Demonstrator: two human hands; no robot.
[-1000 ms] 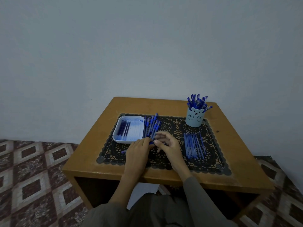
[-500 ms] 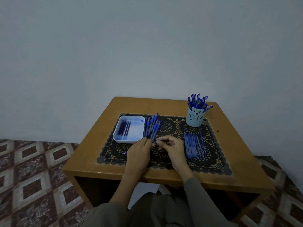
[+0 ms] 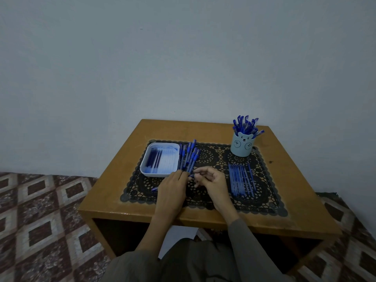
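A blue pen is held between the two hands above the near middle of a black lace mat spread on the wooden worktop. The left hand is laid over the pen with its fingers closed round it, and one end of the pen is seen sticking out at that hand's left side. The pen's other end is pinched by the curled fingers of the right hand, whose fingertips are touching those of the left.

Just beyond the hands, a loose bundle of blue pens is laid on the mat, touching the right wall of a white tray. A few dark refills are lined up in the tray's left half. To the right of the hands, a row of slim blue sticks is laid out on the mat; whether refills or barrels cannot be told. At the far right corner of the mat, a pale blue bear-faced cup is stood upright, filled with capped pens.
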